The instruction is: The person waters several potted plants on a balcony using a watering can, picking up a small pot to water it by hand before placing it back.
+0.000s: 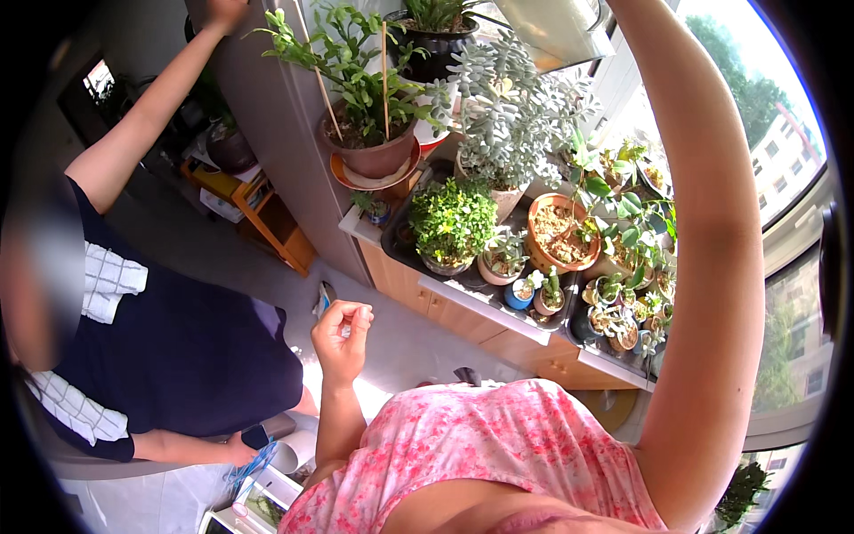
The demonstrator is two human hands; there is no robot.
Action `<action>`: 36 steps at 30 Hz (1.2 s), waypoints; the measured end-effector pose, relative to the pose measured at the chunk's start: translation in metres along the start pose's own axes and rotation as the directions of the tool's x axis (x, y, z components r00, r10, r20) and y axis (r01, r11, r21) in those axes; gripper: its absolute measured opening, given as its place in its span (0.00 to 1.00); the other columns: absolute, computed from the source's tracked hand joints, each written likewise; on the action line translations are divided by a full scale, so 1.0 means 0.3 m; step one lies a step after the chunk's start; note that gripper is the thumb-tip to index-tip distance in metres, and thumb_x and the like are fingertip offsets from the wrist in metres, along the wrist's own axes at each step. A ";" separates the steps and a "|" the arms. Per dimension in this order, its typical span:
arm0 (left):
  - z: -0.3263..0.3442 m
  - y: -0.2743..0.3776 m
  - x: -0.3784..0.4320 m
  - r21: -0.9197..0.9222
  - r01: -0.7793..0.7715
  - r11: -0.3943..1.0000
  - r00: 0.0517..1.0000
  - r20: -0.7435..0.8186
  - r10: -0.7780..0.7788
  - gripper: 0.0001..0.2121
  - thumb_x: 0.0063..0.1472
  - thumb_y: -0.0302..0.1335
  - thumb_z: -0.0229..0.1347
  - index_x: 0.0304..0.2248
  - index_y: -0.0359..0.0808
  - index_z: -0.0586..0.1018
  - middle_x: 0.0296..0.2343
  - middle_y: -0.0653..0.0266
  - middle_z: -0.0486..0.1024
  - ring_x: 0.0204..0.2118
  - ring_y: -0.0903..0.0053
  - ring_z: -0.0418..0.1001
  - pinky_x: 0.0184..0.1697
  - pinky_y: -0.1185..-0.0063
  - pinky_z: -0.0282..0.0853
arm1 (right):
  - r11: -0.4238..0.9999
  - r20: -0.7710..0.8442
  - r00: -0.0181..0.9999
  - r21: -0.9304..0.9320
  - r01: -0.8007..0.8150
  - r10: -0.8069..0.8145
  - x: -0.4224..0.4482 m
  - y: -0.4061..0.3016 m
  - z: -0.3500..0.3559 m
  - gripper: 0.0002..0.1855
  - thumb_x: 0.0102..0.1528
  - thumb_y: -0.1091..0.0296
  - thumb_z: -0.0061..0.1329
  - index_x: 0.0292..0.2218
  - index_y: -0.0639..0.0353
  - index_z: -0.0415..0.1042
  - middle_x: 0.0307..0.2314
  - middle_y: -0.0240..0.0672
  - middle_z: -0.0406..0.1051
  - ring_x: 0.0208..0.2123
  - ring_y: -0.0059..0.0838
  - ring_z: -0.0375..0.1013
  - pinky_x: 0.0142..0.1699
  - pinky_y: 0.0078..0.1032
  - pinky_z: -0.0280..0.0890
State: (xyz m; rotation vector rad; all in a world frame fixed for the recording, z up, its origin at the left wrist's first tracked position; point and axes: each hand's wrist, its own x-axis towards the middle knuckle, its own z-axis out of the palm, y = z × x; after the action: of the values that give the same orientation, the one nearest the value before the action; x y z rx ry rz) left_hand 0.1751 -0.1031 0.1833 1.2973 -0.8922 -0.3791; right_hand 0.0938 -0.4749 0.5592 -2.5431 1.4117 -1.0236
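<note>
My left hand [343, 340] is raised in front of my chest, its fingers curled in and the thumb against them; I see nothing held in it. My right arm reaches up past the top edge of the view, so the right hand is out of sight. Close to that forearm, a tilted shiny jug-like container [557, 33] with a curved handle hangs above a grey-leaved succulent [500, 113]. Below are a terracotta pot [564, 257] of pale soil, a bushy green plant [454, 220], a small blue pot [518, 297] and a pink pot [500, 267].
A Christmas cactus in a brown pot [370, 157] stands by the grey column. Black trays [400, 250] hold the pots on a wooden cabinet [400, 287] beside the window. At left stands another person [173, 334] in dark clothing, one arm raised, one hand near blue strands [257, 460].
</note>
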 end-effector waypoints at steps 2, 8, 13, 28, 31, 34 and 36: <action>-0.020 -0.019 -0.005 0.001 -0.006 1.000 1.000 0.001 0.006 0.04 0.54 0.21 0.48 0.23 0.28 0.71 0.19 0.68 0.69 0.22 0.88 0.66 0.25 0.90 0.62 | 0.996 0.017 0.998 -0.067 -0.057 0.059 0.022 -0.030 0.013 0.13 0.44 0.64 0.36 0.24 0.64 0.69 0.19 0.40 0.66 0.18 0.32 0.64 0.20 0.31 0.57; -0.026 -0.047 0.005 -0.035 0.044 0.998 0.999 0.020 -0.043 0.04 0.54 0.21 0.48 0.24 0.29 0.71 0.19 0.69 0.69 0.22 0.89 0.66 0.25 0.90 0.61 | 0.527 0.212 0.733 -0.571 0.629 -0.646 0.235 0.131 0.016 0.09 0.41 0.67 0.39 0.18 0.63 0.67 0.11 0.35 0.60 0.11 0.26 0.57 0.15 0.28 0.50; -0.079 -0.026 -0.010 0.011 0.039 0.999 0.998 -0.039 -0.039 0.04 0.54 0.21 0.48 0.24 0.29 0.71 0.20 0.69 0.69 0.22 0.89 0.66 0.26 0.90 0.61 | 0.998 0.010 0.998 0.038 -0.056 0.056 0.083 -0.069 0.059 0.05 0.40 0.69 0.44 0.16 0.59 0.67 0.11 0.35 0.63 0.13 0.23 0.61 0.17 0.23 0.54; -0.071 0.013 -0.099 0.001 -0.020 1.000 1.000 -0.012 0.020 0.04 0.54 0.21 0.48 0.24 0.29 0.71 0.20 0.68 0.68 0.21 0.89 0.65 0.25 0.90 0.61 | 0.989 -0.044 0.988 -0.035 0.144 -0.146 -0.068 -0.057 -0.071 0.11 0.42 0.65 0.42 0.20 0.63 0.71 0.13 0.40 0.65 0.12 0.28 0.61 0.15 0.27 0.55; -0.005 0.012 -0.099 -0.038 -0.065 0.997 0.996 0.058 0.068 0.04 0.54 0.21 0.48 0.24 0.29 0.71 0.19 0.68 0.68 0.21 0.89 0.65 0.25 0.90 0.61 | 0.372 0.103 0.531 -0.603 0.706 -0.841 0.134 0.272 -0.168 0.13 0.43 0.63 0.42 0.22 0.64 0.71 0.13 0.40 0.64 0.13 0.27 0.61 0.17 0.27 0.56; -0.069 0.053 -0.129 0.033 -0.059 0.998 0.998 -0.021 0.060 0.04 0.54 0.21 0.48 0.24 0.29 0.71 0.19 0.68 0.68 0.21 0.89 0.65 0.25 0.90 0.61 | 0.977 -0.043 0.998 0.205 0.058 -0.050 -0.149 0.024 -0.098 0.13 0.44 0.62 0.42 0.24 0.63 0.71 0.13 0.38 0.64 0.13 0.27 0.61 0.18 0.27 0.57; -0.040 0.073 -0.133 0.006 -0.070 0.998 0.998 0.000 0.070 0.04 0.53 0.20 0.48 0.23 0.28 0.71 0.18 0.68 0.68 0.20 0.88 0.65 0.25 0.90 0.61 | 0.955 -0.093 0.953 0.039 0.293 -0.288 -0.178 0.134 -0.172 0.13 0.44 0.61 0.42 0.24 0.62 0.71 0.12 0.37 0.64 0.13 0.27 0.60 0.18 0.26 0.56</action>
State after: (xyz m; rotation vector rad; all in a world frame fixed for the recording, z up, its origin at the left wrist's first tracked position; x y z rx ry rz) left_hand 0.1540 -0.0615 0.1894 1.2684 -0.9365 -0.3210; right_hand 0.0154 -0.4436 0.5573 -2.7541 1.0280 -1.2072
